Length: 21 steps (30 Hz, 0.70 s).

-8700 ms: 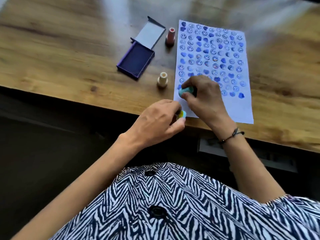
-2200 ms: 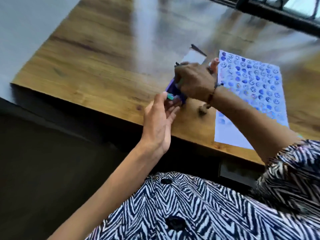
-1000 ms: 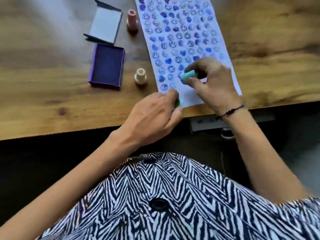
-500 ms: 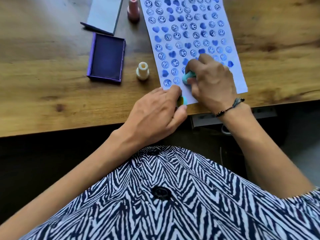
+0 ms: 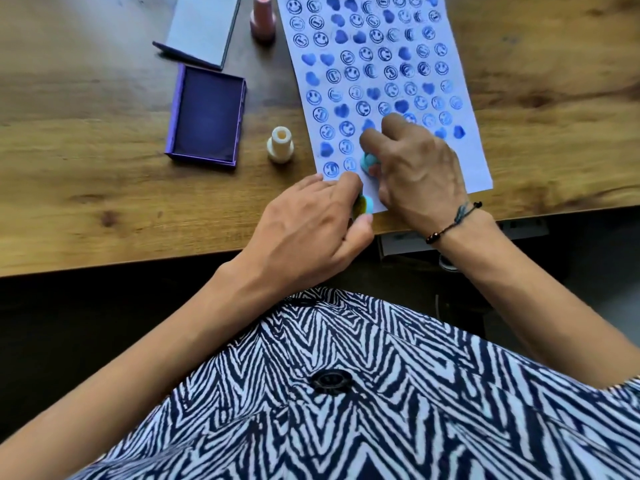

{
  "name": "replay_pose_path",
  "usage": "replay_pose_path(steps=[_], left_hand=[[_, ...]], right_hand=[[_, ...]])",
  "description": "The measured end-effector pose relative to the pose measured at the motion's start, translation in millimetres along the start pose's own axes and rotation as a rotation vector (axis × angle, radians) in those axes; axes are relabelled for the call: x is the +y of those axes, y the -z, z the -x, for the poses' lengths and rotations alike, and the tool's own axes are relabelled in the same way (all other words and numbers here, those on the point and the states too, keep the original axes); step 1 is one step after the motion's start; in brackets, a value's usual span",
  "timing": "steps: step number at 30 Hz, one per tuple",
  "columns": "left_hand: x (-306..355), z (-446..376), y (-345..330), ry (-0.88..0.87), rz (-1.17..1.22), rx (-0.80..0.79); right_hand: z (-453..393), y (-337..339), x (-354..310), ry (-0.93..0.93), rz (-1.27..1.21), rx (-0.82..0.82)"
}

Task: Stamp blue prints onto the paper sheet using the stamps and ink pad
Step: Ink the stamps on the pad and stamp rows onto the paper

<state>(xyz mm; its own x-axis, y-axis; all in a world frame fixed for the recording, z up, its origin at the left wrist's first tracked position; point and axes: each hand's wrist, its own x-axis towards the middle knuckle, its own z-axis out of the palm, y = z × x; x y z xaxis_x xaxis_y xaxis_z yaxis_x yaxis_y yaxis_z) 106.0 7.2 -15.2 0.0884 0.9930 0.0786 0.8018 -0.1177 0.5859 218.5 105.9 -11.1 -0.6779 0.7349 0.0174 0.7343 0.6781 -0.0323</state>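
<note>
Pressing a teal stamp [image 5: 367, 163] onto the paper sheet [image 5: 464, 157] near its bottom row, right hand [image 5: 414, 168] grip clamped on it; left hand [image 5: 311, 226] pinches another stamp [image 5: 468, 205]. Next probably: lift straight, re-ink at ink pad [image 5: 207, 114].

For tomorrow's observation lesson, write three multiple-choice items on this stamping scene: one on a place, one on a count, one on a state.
1. Where is the ink pad?
A. left of the paper
B. on the paper
C. right of the paper

2. How many stamps stand unheld on the table?
A. none
B. two
C. four

3. The ink pad is
A. closed
B. open
C. upside down

Answers:
1 A: it lies left of the sheet, beside the cream stamp.
2 B: only the cream stamp and pink stamp stand free.
3 B: its lid lies apart and the dark pad shows.
</note>
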Motion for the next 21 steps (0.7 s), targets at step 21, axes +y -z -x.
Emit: replay_pose_path(steps=[21], left_hand=[[0,6,-6,0.001,0.070,0.064]], right_hand=[[40,67,20,-0.319,-0.462,0.258]])
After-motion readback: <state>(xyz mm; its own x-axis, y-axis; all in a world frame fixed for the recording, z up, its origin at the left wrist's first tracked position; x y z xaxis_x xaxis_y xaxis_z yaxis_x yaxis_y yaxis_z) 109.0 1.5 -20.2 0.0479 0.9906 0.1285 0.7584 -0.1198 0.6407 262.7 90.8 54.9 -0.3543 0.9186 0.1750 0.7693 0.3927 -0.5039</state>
